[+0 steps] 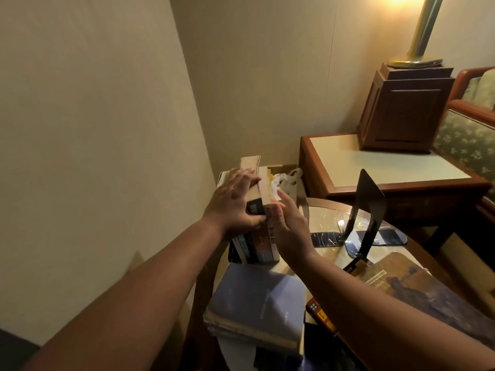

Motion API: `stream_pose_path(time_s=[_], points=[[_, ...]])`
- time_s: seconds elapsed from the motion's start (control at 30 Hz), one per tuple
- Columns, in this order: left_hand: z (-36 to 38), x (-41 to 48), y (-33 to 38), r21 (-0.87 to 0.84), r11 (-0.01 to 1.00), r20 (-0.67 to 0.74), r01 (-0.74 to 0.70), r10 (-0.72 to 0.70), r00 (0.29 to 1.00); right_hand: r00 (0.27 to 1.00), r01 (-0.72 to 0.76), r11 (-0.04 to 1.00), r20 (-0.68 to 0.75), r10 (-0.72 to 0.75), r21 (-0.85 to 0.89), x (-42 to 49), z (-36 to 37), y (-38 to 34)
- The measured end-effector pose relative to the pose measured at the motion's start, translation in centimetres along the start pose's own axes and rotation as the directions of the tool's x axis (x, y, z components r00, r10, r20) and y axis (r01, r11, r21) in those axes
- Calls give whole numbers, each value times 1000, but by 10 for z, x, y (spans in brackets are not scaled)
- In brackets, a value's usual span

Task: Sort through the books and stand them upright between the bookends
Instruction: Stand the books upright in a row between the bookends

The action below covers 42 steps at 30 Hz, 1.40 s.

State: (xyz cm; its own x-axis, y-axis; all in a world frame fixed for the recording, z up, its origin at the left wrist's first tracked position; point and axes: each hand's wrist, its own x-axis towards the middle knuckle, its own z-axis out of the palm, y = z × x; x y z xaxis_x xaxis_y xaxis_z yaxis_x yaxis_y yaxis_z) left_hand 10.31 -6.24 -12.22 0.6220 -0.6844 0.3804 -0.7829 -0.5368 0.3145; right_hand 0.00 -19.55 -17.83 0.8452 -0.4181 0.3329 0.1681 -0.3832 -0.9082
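— Where are the books?

— A few standing books [258,228] are upright at the far left edge of the table [332,210], close to the wall, spines facing the camera. More lie flat nearer the camera: a blue-grey book [257,298] on top of a pile, a brown and blue book [409,287] to the right, and a red book [321,314] partly hidden under the right forearm.

— What are the hands doing?

— The left hand [235,207] lies over the top of the standing books. Its fingers [247,178] are spread and bent across the page edges, and the thumb is on the spines, so it grips them from above. The right hand [290,231] is flat against the right side of the row, its fingers [284,200] straight and together, holding nothing.

— And the bookends?

— A black bookend [369,210] stands upright on the table well to the right of the books, apart from both hands. A thin grey plate [301,199] rises just beside the right hand; it may be a second bookend, but I cannot tell for sure. Dark flat feet lie on the tabletop between the two.

— Anything else around?

— A white plastic bag [286,180] sits behind the books. Further right is a wooden side table [375,167] carrying a dark wooden box [401,111] with a brass lamp pole [426,28] on top, and a patterned sofa [468,135] at the right edge.
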Motion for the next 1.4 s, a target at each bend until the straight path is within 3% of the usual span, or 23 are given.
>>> stream_pose_path(time_s=[0.13,0.27,0.37,0.47,0.57,0.8,0.97,1.13,1.23,1.4], points=[[-1,0,1,1,1000,17,-5,5,1000,979,-177,954,143,146,241,-6,0,11],[-10,9,5,23,1000,85,-1,-1,996,837,-529,831,270,476,172,-1,3,25],[-18,20,7,109,994,150,-8,-9,989,765,-627,762,313,563,162,12,7,30],[-25,37,11,184,983,213,-15,-25,977,806,-585,742,330,491,326,25,16,36],[-25,45,10,254,961,277,-111,38,960,850,-520,766,319,419,378,33,27,50],[-13,43,5,135,987,301,-89,45,953,868,-480,834,288,405,273,41,65,121],[-11,44,5,152,982,308,-114,62,949,854,-516,790,275,442,333,30,37,58],[-15,41,5,259,940,293,-224,145,945,848,-523,780,304,434,344,36,54,94],[-14,40,8,210,958,294,-197,130,947,848,-519,792,313,428,322,40,61,118],[-11,34,6,191,967,250,-172,121,961,883,-453,851,270,385,268,30,33,55]])
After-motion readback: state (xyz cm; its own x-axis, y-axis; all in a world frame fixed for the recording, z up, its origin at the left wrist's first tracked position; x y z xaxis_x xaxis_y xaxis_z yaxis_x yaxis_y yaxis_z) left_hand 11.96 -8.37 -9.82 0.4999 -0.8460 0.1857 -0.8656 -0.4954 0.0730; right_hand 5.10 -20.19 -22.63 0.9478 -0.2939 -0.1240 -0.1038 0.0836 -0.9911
